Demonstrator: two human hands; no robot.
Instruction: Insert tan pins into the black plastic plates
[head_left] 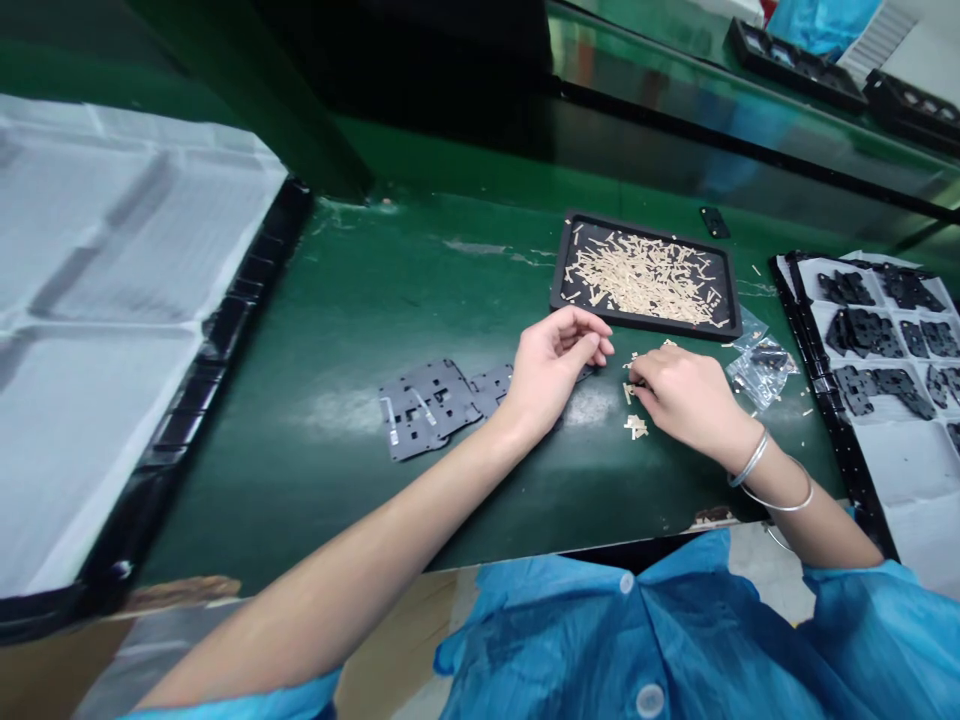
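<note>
The right hand [686, 395] pinches tiny beige strips [634, 426] lying on the green table [337, 330]. They look feather-light and bendable, best nipped edgewise by the fingertips. The left hand [555, 365] curls beside thin black plates [431, 405]; I cannot tell whether it holds anything.

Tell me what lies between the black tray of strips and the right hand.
Head view: a few loose tan strips lie on the green table between the black tray and the right hand; otherwise bare.

On the green tabletop [360, 300], the shallow black rectangular tray [561, 270] holds pale slim strips [637, 275]; flat grey perforated plates [431, 405] lie left of and before that tray, a white-lined black tray [821, 385] of dark parts [862, 332] to its right
</note>
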